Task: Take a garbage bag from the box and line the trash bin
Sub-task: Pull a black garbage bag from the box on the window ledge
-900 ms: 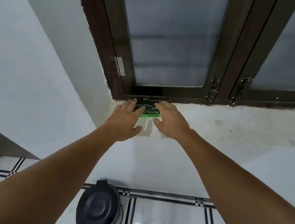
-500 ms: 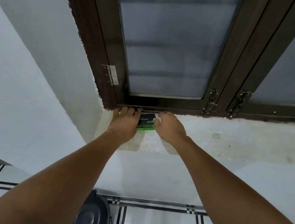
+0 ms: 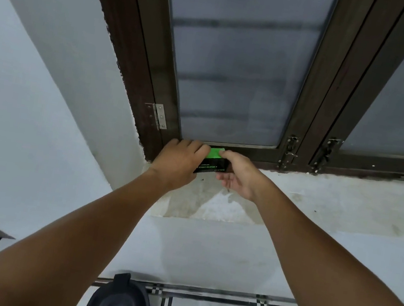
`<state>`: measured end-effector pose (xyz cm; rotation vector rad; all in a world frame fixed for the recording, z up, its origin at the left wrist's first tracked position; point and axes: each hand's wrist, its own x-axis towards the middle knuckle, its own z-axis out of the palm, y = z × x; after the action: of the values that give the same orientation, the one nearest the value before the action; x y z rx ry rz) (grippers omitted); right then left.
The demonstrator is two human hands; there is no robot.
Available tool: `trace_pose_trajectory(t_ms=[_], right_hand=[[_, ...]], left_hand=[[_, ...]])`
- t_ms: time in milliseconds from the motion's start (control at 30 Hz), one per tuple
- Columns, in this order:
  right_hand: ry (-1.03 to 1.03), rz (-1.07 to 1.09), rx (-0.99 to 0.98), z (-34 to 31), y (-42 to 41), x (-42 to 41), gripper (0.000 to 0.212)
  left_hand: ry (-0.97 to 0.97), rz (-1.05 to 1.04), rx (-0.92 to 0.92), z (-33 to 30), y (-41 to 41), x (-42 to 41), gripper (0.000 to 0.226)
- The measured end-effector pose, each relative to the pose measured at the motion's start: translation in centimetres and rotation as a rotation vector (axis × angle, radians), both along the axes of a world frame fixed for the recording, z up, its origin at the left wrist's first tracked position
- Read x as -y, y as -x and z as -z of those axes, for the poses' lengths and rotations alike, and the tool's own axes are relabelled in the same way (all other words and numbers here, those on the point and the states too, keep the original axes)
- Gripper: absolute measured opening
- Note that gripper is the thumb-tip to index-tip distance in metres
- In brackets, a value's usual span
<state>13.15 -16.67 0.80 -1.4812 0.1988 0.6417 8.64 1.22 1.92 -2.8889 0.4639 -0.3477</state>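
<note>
Both hands grip box [image 3: 212, 162]: black, green top, white lettering.

Both arms are reaching forward, nearly straight. The left hand [image 3: 177, 163] is curling its fingers [image 3: 197, 147] closed; the right hand [image 3: 241, 176] is pinching, palm turned inward.

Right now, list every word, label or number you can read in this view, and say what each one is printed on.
Box, black and green, held between the left hand and right hand at the window sill: white print upside down to the camera, too small and blurred to read.
Trash bin, lid shut, on the floor: no text visible.
Window frame, hinge and latches: no text visible.
</note>
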Motion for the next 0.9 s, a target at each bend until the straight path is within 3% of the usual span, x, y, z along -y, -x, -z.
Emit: trace_pose_trajectory(t_ms=[133,400,567,733,900], right_hand=[[-0.304,0.051,-0.116,0.0,0.4,1.2,0.032],[-0.522,0.192,-0.164,0.5,1.4,0.2,0.044],[-0.667,0.272,-0.252,0.5,1.9,0.9,0.045],[-0.693,0.281,-0.273,0.8,2.0,1.8,0.016],[-0.599,0.220,-0.312,0.6,2.6,1.2,0.024]], left_hand=[[-0.121,0.076,0.030,-1.8,-0.8,-0.2,0.059],[-0.144,-0.015,-0.005,-4.4,-1.5,0.2,0.065],[-0.188,0.018,0.006,-6.5,-1.5,0.1,0.054],[-0.352,0.074,0.044,-8.5,-1.7,0.8,0.046],[-0.496,0.149,0.054,-8.9,-1.5,1.0,0.045]])
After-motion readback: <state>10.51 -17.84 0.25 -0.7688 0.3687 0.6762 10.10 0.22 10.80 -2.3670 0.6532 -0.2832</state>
